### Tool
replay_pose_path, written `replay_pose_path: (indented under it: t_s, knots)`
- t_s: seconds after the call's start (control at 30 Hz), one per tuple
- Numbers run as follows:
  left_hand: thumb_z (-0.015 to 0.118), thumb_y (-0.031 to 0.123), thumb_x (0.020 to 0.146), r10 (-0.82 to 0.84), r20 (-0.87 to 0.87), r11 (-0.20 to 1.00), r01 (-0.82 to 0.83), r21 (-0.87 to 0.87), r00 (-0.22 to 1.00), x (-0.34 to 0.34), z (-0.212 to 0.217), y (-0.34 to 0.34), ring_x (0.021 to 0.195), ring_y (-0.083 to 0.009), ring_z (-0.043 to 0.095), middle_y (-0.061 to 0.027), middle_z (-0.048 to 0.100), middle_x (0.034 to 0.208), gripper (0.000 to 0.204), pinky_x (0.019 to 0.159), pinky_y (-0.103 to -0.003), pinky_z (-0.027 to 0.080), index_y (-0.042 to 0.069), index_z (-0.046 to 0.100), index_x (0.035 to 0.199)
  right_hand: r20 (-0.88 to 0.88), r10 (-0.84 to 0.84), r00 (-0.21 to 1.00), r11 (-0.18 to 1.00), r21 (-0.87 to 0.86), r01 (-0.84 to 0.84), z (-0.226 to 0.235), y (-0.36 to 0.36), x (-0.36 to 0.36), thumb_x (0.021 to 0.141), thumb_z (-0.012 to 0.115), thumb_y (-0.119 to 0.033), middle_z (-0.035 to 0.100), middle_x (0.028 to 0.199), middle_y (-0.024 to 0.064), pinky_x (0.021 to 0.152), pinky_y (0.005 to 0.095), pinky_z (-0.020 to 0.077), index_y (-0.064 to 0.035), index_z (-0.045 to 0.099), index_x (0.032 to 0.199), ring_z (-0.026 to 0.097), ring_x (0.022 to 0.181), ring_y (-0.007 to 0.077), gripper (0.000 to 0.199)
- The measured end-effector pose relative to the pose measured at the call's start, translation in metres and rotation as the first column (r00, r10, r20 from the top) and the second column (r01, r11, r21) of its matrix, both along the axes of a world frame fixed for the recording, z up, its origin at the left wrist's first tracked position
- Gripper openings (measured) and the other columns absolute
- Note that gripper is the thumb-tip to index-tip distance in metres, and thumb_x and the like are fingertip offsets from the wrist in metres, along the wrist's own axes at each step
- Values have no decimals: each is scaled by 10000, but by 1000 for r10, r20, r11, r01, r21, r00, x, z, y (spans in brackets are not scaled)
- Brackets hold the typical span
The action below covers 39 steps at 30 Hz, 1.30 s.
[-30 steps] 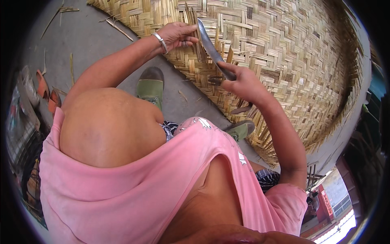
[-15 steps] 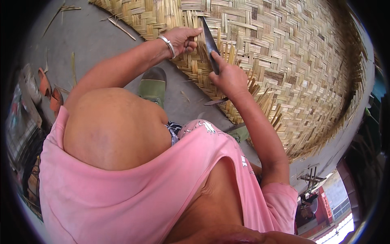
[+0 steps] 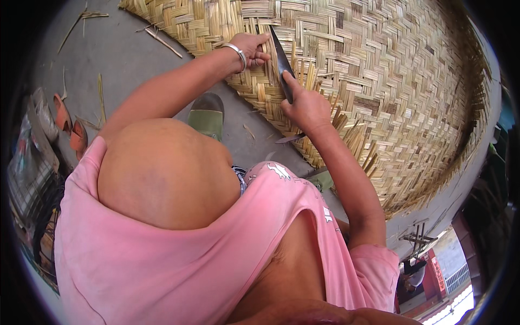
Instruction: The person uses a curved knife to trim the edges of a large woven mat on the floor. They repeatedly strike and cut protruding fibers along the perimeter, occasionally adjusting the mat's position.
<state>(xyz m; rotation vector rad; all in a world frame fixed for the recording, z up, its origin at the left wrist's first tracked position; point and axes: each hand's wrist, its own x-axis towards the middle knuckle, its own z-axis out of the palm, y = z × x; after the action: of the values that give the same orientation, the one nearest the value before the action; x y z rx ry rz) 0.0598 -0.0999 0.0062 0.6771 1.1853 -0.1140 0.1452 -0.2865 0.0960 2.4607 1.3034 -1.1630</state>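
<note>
A large woven mat (image 3: 390, 70) of pale split-cane strips spreads ahead and to the right, loose strip ends (image 3: 309, 76) sticking up along its near edge. My left hand (image 3: 250, 50), with a silver bangle on its wrist, pinches a few flat cane strips (image 3: 273, 64) at that edge. In my right hand (image 3: 310, 108) is a dark, pointed knife (image 3: 280, 57); its blade points away from me, beside the pinched strips, with my index finger along it. A dark curved piece (image 3: 290, 139) shows below my right hand at the mat's edge; what it belongs to is hidden.
Cane scraps (image 3: 163, 42) lie on the grey floor (image 3: 130, 65) to the left. My green shoe (image 3: 207, 122) stands close to the mat. Orange sandals (image 3: 77, 138) and a clear plastic bag (image 3: 27, 157) are at the far left. The mat's right side curves upward.
My left wrist has shifted slightly to the right, and the strips in its fingers now lie straighter beside the blade. My right hand and the knife have hardly moved.
</note>
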Motion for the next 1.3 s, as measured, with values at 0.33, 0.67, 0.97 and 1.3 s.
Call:
replay_pose_path:
  t_s: [0.33,0.67,0.97,1.3]
  knots:
    - [705,314,891,-68,-24,985,63,-160,997,-12,14,-3,489,-80,591,48,545,609,247,398,-216,448,134,555,812,-27,0,1000,1000,21,1,-2,-1,1,800,646,-314,696,851,168,720,459,547,-308,407,1436,688,793,334,680]
    - [664,298,905,57,-76,987,-45,152,995,5,10,-10,510,-153,650,-16,559,665,267,395,-263,516,56,552,878,-11,21,1000,1000,2,-21,-3,-1,0,807,633,-333,695,848,173,721,468,546,-325,385,1445,687,790,343,684]
    - [686,313,868,-584,-308,616,658,434,751,-7,25,15,673,-152,706,-117,715,874,336,467,-274,530,-8,675,970,-14,31,999,999,16,-31,-3,-3,1,816,623,-298,700,852,163,715,465,551,-292,395,1428,692,798,337,654]
    - [697,372,841,-473,-391,193,526,828,789,-18,8,16,671,-191,637,-63,652,727,321,610,-347,491,68,659,936,-12,41,999,999,22,-41,-4,-3,1,812,626,-311,698,855,168,714,464,553,-291,400,1427,692,800,335,655]
